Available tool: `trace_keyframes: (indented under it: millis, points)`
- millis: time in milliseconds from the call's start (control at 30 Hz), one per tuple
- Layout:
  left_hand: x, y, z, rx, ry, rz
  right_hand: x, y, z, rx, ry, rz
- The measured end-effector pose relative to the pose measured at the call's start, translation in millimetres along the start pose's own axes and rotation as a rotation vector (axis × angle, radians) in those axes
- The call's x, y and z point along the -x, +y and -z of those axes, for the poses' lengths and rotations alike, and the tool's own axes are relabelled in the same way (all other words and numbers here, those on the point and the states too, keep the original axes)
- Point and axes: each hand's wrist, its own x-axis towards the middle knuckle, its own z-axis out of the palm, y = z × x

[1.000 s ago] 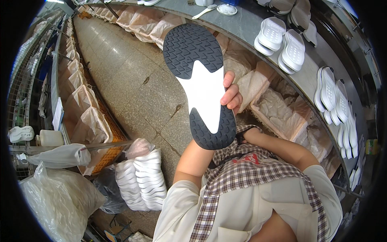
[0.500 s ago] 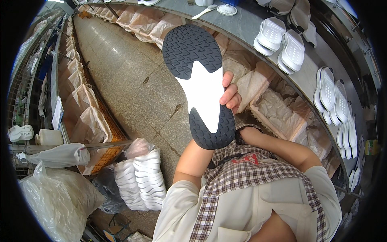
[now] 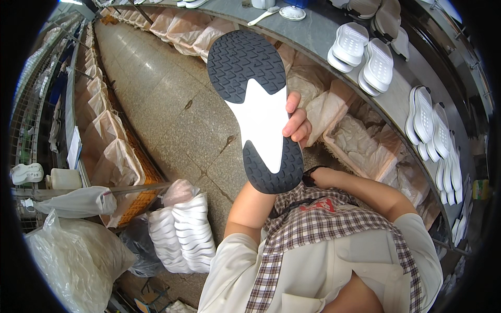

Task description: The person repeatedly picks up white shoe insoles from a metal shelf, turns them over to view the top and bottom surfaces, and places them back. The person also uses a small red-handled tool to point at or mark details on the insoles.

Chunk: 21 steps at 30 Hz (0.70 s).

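A shoe sole (image 3: 263, 117) with black treaded ends and a white middle stands nearly upright before me, its tread side facing me. My left hand (image 3: 296, 119) grips it from behind; the fingers curl round its right edge. My right forearm reaches in from the right, and my right hand (image 3: 322, 178) is low beside the heel end. The fingers of that hand are hidden behind the sole, so what they hold, if anything, does not show. A dark curved edge lies by that hand.
On the right, a long grey bench (image 3: 313, 39) bears several white soles (image 3: 377, 67), a brush (image 3: 263, 16) and a white lid (image 3: 292, 13). Lined crates (image 3: 360, 146) stand below it. At left are a rack, a stack of white soles (image 3: 182, 232) and a plastic bag (image 3: 75, 261).
The sole and my left hand have shifted very slightly left. My right hand has moved a little left, closer to the heel end of the sole.
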Motion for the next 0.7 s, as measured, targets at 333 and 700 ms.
trace_keyframes:
  millis: [333,700]
  points:
    - [3,0,-1,-0.005,0.009,0.005,16,-19,17,-0.128,0.143,0.013]
    - [1,2,-6,-0.02,-0.042,0.042,107,-20,98,-0.362,0.487,0.14]
